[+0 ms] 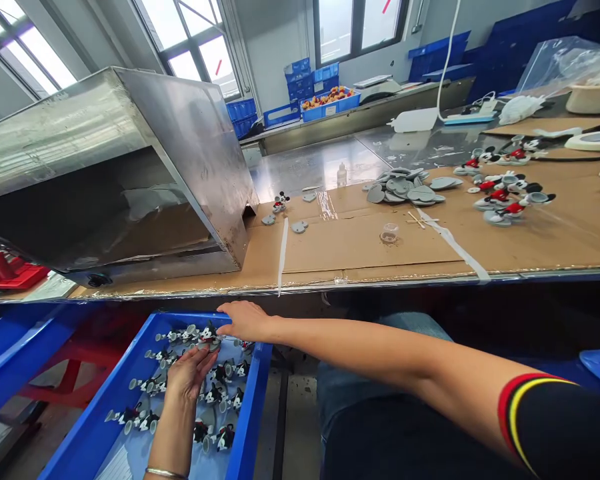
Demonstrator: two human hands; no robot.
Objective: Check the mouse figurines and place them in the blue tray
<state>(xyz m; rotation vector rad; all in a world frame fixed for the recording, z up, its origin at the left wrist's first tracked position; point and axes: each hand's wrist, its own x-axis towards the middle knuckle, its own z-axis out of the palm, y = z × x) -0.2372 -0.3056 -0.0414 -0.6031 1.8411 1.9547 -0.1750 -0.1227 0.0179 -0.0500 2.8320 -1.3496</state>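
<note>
My left hand (191,373) is closed on a small black-and-white mouse figurine (209,335) with a grey base, holding it upright above a blue crate (261,393). From the right, my right hand (245,321) reaches across with bent fingers, and its fingertips meet the side of the same figurine. Part of the figurine is covered by the fingers. Beneath both hands, several similar mouse figurines (215,395) lie in rows inside the crate, many on their sides with grey discs showing.
A metal box (190,147) with a dark opening stands on the cardboard-covered bench (330,247). Grey discs (403,185) are heaped farther right, beside red-clothed mouse figurines (510,193). A small clear cup (389,232) and cotton swabs (423,220) sit nearer the bench edge.
</note>
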